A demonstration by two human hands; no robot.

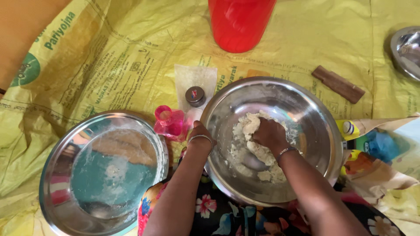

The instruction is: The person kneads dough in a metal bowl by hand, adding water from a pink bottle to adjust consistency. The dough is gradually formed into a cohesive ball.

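Observation:
A large steel bowl (315,113) sits in front of me with pale, crumbly dough (248,124) in its bottom. My right hand (269,133) is pressed down into the dough, fingers curled into it, a bangle on the wrist. My left hand (200,133) grips the bowl's left rim, also with a bangle on the wrist. My lap, in floral cloth (218,214), lies under the bowl's near edge.
A wide steel plate (57,175) dusted with flour lies at the left. A pink plastic bottle (169,122), a small dark-capped jar (195,96), a red tumbler (239,22), a brown stick (337,84), another steel bowl (404,50) and coloured packets (372,146) rest on the yellow sheet (109,52).

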